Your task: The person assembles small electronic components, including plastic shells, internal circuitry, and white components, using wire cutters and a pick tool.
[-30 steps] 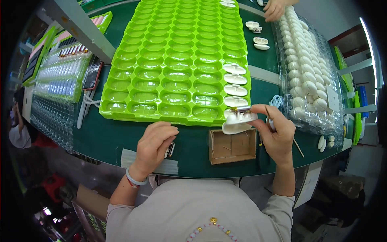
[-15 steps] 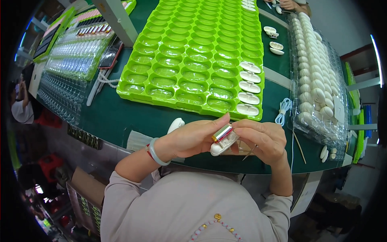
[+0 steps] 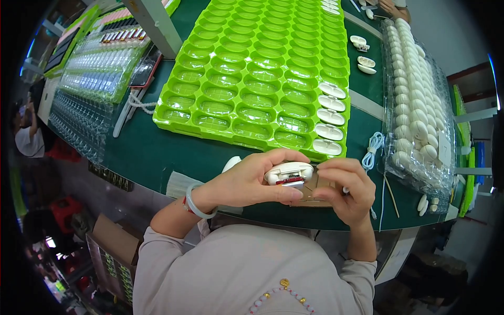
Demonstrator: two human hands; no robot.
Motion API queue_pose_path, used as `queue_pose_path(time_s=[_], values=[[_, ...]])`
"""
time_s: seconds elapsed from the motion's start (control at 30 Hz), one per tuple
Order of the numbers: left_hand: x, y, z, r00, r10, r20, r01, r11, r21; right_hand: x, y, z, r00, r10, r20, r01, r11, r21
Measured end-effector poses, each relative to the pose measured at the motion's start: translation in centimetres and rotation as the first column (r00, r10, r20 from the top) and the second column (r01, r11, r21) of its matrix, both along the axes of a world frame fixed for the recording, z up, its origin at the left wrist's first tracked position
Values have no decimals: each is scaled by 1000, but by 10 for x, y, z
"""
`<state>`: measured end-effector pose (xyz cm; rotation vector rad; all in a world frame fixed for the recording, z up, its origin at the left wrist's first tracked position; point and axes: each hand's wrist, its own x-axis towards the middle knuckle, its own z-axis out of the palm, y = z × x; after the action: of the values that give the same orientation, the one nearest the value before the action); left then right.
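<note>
Stacks of clear blister trays [image 3: 86, 100] lie at the far left of the green table [image 3: 157, 157], with a white cable [image 3: 137, 101] coiled just beside them. Right of these sits a large bright-green moulded tray [image 3: 252, 73] of many oval pockets; most are bare, while the five at the near end of its rightmost column each hold a white oval shell [image 3: 329, 131]. Near the table's front edge the person's left hand [image 3: 247, 181], a pale bangle [image 3: 193, 202] on its wrist, is curled around a small white oval device [image 3: 289, 173], thumb beneath and fingers arched over its top, gripping it firmly above the table. A red and silvery part shows on the device's underside. The right hand [image 3: 344, 189] meets it from the right, fingers bent inward, with fingertips pinching the device's right end; whether it also holds a tool cannot be told. Under both hands a small brown cardboard box [image 3: 315, 191] rests on the table. Just right of the hands a light-blue cable [image 3: 373, 149] lies coiled, and beyond it a long clear tray [image 3: 417, 110] is filled with white oval shells. Loose white shells [image 3: 362, 52] lie farther back between the two trays, and another person's hand [image 3: 391, 8] shows at the far edge.
</note>
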<state>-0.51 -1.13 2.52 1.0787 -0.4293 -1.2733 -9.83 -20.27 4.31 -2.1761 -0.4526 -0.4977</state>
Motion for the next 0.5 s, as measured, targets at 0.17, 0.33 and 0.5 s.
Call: queue_pose_path(time_s=[0.17, 0.33, 0.5], values=[[1, 3, 1, 992, 114, 59, -113, 993, -26, 3, 9, -3, 965, 18, -262, 4, 996, 85], [-6, -1, 1, 948, 315, -49, -319, 935, -153, 0, 25, -6, 966, -172, -194, 211, 956, 203], [-20, -15, -27, 897, 413, -159, -441, 861, -254, 3, 56, -10, 913, -404, -59, 404, 877, 258]])
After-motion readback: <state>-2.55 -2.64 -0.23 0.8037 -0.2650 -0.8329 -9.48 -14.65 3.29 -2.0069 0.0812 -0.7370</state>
